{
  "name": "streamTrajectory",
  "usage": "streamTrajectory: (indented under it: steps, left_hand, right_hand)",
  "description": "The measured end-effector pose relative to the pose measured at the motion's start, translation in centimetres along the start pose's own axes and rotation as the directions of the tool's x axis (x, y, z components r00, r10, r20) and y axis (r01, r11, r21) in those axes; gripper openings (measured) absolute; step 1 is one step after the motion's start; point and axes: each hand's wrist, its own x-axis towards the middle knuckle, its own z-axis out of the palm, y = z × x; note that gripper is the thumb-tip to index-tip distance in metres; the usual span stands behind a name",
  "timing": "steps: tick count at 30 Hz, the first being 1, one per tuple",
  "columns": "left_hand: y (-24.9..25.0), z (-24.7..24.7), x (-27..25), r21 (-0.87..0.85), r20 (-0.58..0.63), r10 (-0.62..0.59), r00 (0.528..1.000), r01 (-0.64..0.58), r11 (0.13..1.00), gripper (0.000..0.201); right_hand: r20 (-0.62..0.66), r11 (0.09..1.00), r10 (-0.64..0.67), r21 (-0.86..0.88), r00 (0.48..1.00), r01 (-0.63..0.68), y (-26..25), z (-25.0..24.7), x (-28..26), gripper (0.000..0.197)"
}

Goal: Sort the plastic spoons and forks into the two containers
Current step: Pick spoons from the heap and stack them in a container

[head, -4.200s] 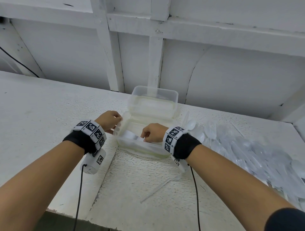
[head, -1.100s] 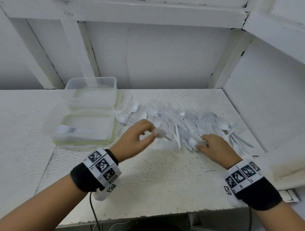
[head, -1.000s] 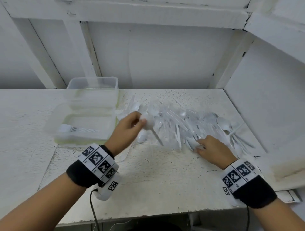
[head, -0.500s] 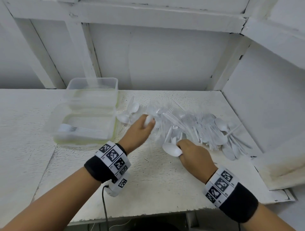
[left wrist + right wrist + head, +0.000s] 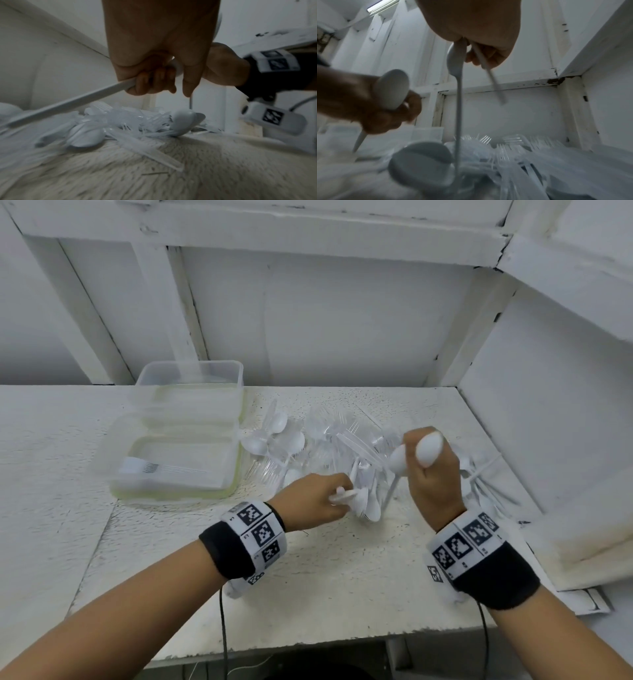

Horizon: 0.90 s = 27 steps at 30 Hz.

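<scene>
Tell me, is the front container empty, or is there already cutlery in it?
Not empty. The front container holds a small bundle of clear forks lying flat near its left side; no spoons show in it.

Right wrist view. Right hand [image 5: 476, 27] at top, fingers curled round two white spoons [image 5: 456, 65]; both handles hang down from the fist, the longer one reaching the pile [image 5: 513, 155] of clear forks and white spoons on the shelf below. Left hand [image 5: 368, 102] at left, gripping one spoon [image 5: 392, 89], bowl up, handle pointing down below the fist. A clear container [image 5: 428, 132] stands behind, blurred. White wall panels at the far side and right.
</scene>
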Motion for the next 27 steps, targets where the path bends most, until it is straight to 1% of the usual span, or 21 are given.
streamTrajectory:
  steps: [2,3,5,6,7,10,12,14,16,17,18,19,20,21,22,24,25,26,27]
  left_hand:
    - [0.7,0.5,0.6,0.166,0.050,0.106,0.993,-0.113,0.980,0.032]
    - [1.0,0.8,0.8,0.275,0.076,0.137,0.988,-0.153,0.949,0.035]
    - [1.4,1.2,1.4,0.470,0.123,0.163,0.979,-0.202,0.859,0.037]
    - [1.5,1.3,1.6,0.526,0.138,0.165,0.977,-0.213,0.823,0.036]
    - [1.4,1.4,1.8,0.556,0.150,0.173,0.973,-0.228,0.799,0.034]
    - [0.9,1.1,1.7,0.587,0.188,0.263,0.946,-0.323,0.743,0.022]
    - [0.2,1.1,1.8,0.664,0.190,0.327,0.926,-0.367,0.652,0.023]
    - [-0.3,1.1,2.0,0.704,0.221,0.356,0.908,-0.401,0.586,0.020]
    - [-0.4,0.6,1.9,0.689,0.235,0.388,0.891,-0.434,0.580,0.023]
    - [-0.3,0.5,1.9,0.681,0.247,0.393,0.886,-0.447,0.579,0.023]
    - [-0.1,0.5,1.9,0.656,0.285,0.368,0.885,-0.461,0.598,0.020]
    - [0.0,0.7,2.1,0.639,0.310,0.327,0.893,-0.450,0.624,0.020]
    - [0.0,1.0,2.3,0.646,0.330,0.274,0.903,-0.428,0.632,0.025]
    - [0.1,1.4,2.4,0.649,0.351,0.227,0.908,-0.411,0.640,0.029]
    - [0.2,1.6,2.6,0.661,0.365,0.197,0.910,-0.402,0.633,0.032]
    - [0.3,2.1,2.7,0.681,0.381,0.182,0.906,-0.409,0.607,0.030]
    - [0.4,2.1,2.7,0.698,0.394,0.172,0.903,-0.416,0.583,0.028]
    - [0.3,2.2,2.7,0.708,0.405,0.160,0.900,-0.419,0.568,0.026]
    - [0.2,2.2,2.7,0.706,0.397,0.179,0.900,-0.425,0.567,0.023]
  right_hand:
    - [-0.028,0.966,0.209,0.160,0.978,-0.202,-0.7,-0.1,0.8,0.027]
    - [-0.017,0.944,0.277,0.191,0.961,-0.269,-0.9,-0.2,1.1,0.024]
    - [0.048,0.918,0.342,0.193,0.938,-0.345,-1.4,-0.5,1.4,0.026]
    - [0.080,0.907,0.361,0.202,0.929,-0.370,-1.5,-0.6,1.4,0.025]
    - [0.105,0.898,0.374,0.206,0.921,-0.388,-1.4,-0.7,1.4,0.024]
    - [0.131,0.865,0.424,0.234,0.896,-0.443,-1.3,-0.8,1.2,0.024]
    - [0.128,0.814,0.461,0.333,0.878,-0.476,-1.6,-1.0,1.1,0.026]
    - [0.133,0.783,0.472,0.391,0.871,-0.484,-2.0,-1.1,1.0,0.028]
    - [0.161,0.763,0.471,0.418,0.867,-0.492,-2.0,-1.1,0.9,0.025]
    - [0.178,0.757,0.468,0.426,0.866,-0.496,-1.9,-1.0,0.9,0.024]
    - [0.191,0.755,0.466,0.423,0.864,-0.501,-1.7,-1.0,0.8,0.023]
    - [0.206,0.756,0.465,0.413,0.861,-0.508,-1.5,-0.9,0.8,0.023]
    - [0.221,0.760,0.464,0.398,0.858,-0.514,-1.2,-0.8,0.7,0.024]
    - [0.235,0.771,0.459,0.374,0.857,-0.516,-0.9,-0.8,0.6,0.028]
    - [0.243,0.793,0.447,0.337,0.861,-0.507,-0.6,-0.9,0.5,0.037]
    - [0.262,0.845,0.421,0.235,0.868,-0.481,-0.2,-1.0,0.3,0.062]
    - [0.274,0.863,0.416,0.182,0.867,-0.472,0.0,-1.1,0.3,0.070]
    - [0.295,0.876,0.416,0.125,0.860,-0.466,0.1,-1.1,0.3,0.073]
    - [0.323,0.882,0.421,0.072,0.848,-0.465,0.3,-1.2,0.3,0.067]
